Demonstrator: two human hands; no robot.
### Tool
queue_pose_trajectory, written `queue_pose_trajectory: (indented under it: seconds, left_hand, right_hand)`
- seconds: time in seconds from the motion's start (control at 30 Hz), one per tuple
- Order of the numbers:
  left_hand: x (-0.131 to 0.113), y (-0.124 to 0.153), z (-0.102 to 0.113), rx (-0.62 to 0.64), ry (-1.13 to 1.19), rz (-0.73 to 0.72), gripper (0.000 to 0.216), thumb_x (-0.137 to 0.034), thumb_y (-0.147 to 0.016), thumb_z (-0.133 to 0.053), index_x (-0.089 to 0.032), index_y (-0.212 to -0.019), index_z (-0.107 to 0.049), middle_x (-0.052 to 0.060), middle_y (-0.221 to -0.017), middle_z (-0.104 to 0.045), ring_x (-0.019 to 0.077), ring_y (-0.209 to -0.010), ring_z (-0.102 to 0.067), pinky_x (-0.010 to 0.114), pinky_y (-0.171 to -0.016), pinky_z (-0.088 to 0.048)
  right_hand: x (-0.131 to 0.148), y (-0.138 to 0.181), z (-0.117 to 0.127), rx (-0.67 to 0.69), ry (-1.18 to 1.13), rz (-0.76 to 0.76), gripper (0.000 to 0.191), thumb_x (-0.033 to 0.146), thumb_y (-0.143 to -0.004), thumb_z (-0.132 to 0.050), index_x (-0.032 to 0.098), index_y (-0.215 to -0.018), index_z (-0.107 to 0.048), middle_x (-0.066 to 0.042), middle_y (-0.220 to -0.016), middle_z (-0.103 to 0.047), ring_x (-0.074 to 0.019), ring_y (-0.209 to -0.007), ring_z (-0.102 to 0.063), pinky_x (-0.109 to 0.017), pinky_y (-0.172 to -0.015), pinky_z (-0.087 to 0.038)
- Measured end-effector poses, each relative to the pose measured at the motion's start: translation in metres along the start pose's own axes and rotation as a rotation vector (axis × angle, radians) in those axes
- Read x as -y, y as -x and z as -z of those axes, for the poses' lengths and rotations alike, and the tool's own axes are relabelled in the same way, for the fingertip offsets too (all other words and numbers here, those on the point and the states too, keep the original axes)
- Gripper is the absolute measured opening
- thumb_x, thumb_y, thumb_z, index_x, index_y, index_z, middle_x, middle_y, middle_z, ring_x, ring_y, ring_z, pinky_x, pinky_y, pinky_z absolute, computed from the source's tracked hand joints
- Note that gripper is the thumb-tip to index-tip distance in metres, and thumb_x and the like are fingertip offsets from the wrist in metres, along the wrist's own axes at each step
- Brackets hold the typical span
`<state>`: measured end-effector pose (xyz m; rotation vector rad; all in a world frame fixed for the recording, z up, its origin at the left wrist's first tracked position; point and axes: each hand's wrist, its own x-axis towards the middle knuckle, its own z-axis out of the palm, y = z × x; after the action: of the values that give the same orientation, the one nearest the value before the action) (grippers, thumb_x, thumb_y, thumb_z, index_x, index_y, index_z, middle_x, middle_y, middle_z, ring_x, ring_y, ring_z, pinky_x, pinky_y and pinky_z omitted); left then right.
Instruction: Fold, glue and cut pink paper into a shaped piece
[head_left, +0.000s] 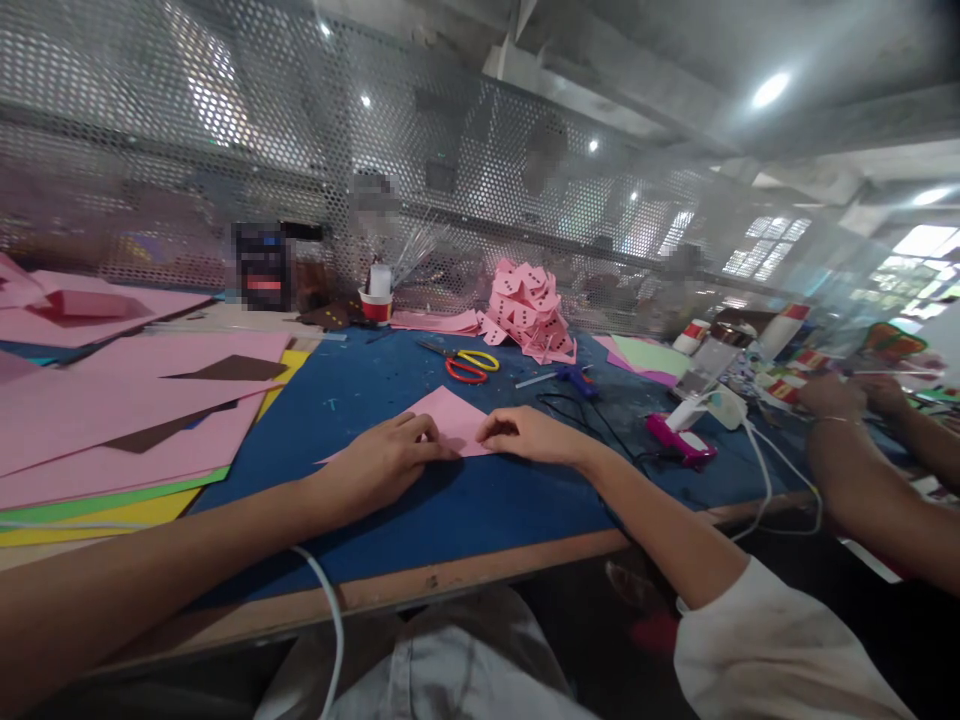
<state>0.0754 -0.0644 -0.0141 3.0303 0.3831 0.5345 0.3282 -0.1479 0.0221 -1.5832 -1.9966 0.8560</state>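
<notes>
A piece of pink paper [448, 412] with a pointed top lies on the blue work mat, and a thin strip of pink sticks out left of my left hand. My left hand [386, 455] presses on its lower left part with curled fingers. At the lower right edge, my right hand [525, 435] pinches the paper between thumb and fingers. Part of the sheet is hidden under my fingers. Beyond it lie scissors [469, 365] with one red and one yellow handle, and a blue glue gun [576, 380].
Large pink sheets [142, 400] over green and yellow ones cover the left. A pink paper construction with dark dots [529, 310] stands at the back, near a red cup [376, 305]. On the right are a magenta device [681, 440], white cables and another person's arms [862, 470].
</notes>
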Motion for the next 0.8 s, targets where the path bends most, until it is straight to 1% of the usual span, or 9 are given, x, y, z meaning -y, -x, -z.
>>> queue_pose_trajectory:
  seconds: [0.13, 0.23, 0.33, 0.4, 0.47, 0.53, 0.6, 0.67, 0.8]
  left_hand:
    - [0.000, 0.000, 0.000, 0.004, 0.023, 0.004, 0.047, -0.002, -0.091, -0.049, -0.030, -0.122, -0.071, 0.006, -0.110, -0.062, 0.0216, -0.102, -0.060, 0.034, -0.092, -0.049]
    - [0.000, 0.001, -0.001, 0.000, 0.025, 0.002, 0.047, -0.003, -0.092, -0.049, -0.030, -0.123, -0.070, 0.005, -0.111, -0.061, 0.0212, -0.102, -0.060, 0.033, -0.092, -0.048]
    - [0.000, 0.002, -0.001, -0.004, 0.026, -0.004, 0.045, -0.004, -0.093, -0.049, -0.030, -0.122, -0.070, 0.005, -0.111, -0.061, 0.0213, -0.102, -0.059, 0.033, -0.092, -0.048]
    - [0.000, 0.002, 0.000, -0.004, 0.030, -0.002, 0.045, -0.004, -0.093, -0.049, -0.030, -0.122, -0.071, 0.006, -0.112, -0.061, 0.0216, -0.102, -0.059, 0.034, -0.093, -0.048]
    - [0.000, 0.002, 0.000, 0.004, 0.033, 0.005, 0.046, -0.003, -0.093, -0.048, -0.031, -0.123, -0.070, 0.005, -0.111, -0.061, 0.0216, -0.102, -0.059, 0.035, -0.093, -0.048]
    - [0.000, 0.002, 0.000, 0.008, 0.027, 0.008, 0.048, -0.002, -0.092, -0.048, -0.031, -0.123, -0.070, 0.005, -0.110, -0.061, 0.0215, -0.101, -0.059, 0.035, -0.094, -0.049]
    - [0.000, 0.002, 0.000, 0.007, 0.019, 0.008, 0.049, -0.001, -0.091, -0.049, -0.032, -0.124, -0.070, 0.005, -0.109, -0.061, 0.0214, -0.102, -0.059, 0.035, -0.094, -0.049]
    - [0.000, 0.001, -0.001, 0.003, 0.018, 0.011, 0.050, 0.000, -0.091, -0.049, -0.032, -0.123, -0.070, 0.005, -0.109, -0.061, 0.0213, -0.102, -0.059, 0.035, -0.095, -0.049]
    - [0.000, 0.001, 0.000, 0.025, 0.031, 0.021, 0.047, -0.002, -0.092, -0.050, -0.031, -0.123, -0.070, 0.006, -0.112, -0.061, 0.0218, -0.104, -0.059, 0.036, -0.094, -0.049]
  right_hand:
    - [0.000, 0.000, -0.007, -0.064, 0.074, -0.015, 0.021, 0.015, -0.082, -0.064, 0.014, -0.101, -0.072, -0.004, -0.089, -0.071, -0.0132, -0.077, -0.062, -0.024, -0.071, -0.047]
    - [0.001, 0.000, -0.014, -0.089, 0.108, -0.019, 0.023, 0.011, -0.079, -0.063, 0.014, -0.100, -0.072, -0.002, -0.088, -0.070, -0.0119, -0.074, -0.061, -0.023, -0.070, -0.047]
    - [0.001, -0.001, -0.015, -0.098, 0.120, -0.014, 0.026, 0.008, -0.077, -0.060, 0.014, -0.100, -0.072, -0.002, -0.089, -0.071, -0.0112, -0.073, -0.060, -0.022, -0.069, -0.046]
    - [0.001, 0.000, -0.011, -0.088, 0.111, -0.011, 0.028, 0.007, -0.077, -0.059, 0.014, -0.102, -0.072, -0.003, -0.091, -0.072, -0.0116, -0.074, -0.061, -0.023, -0.070, -0.046]
    - [0.001, 0.001, -0.006, -0.050, 0.070, -0.009, 0.029, 0.006, -0.080, -0.057, 0.013, -0.103, -0.072, -0.005, -0.096, -0.073, -0.0127, -0.079, -0.063, -0.023, -0.073, -0.048]
    - [0.001, 0.002, 0.000, -0.002, 0.009, 0.001, 0.026, 0.009, -0.084, -0.056, 0.012, -0.105, -0.072, -0.007, -0.101, -0.074, -0.0141, -0.086, -0.065, -0.025, -0.080, -0.048]
    - [0.001, 0.003, 0.002, 0.015, -0.012, 0.013, 0.023, 0.015, -0.088, -0.059, 0.013, -0.106, -0.072, -0.007, -0.101, -0.074, -0.0150, -0.089, -0.065, -0.026, -0.082, -0.048]
    - [0.000, 0.003, 0.001, -0.004, 0.012, 0.012, 0.023, 0.016, -0.087, -0.062, 0.013, -0.107, -0.072, -0.006, -0.097, -0.073, -0.0146, -0.085, -0.064, -0.025, -0.079, -0.048]
    - [-0.001, 0.002, -0.006, -0.029, 0.054, 0.005, 0.028, 0.009, -0.081, -0.060, 0.013, -0.106, -0.072, -0.005, -0.094, -0.071, -0.0126, -0.077, -0.060, -0.023, -0.071, -0.047]
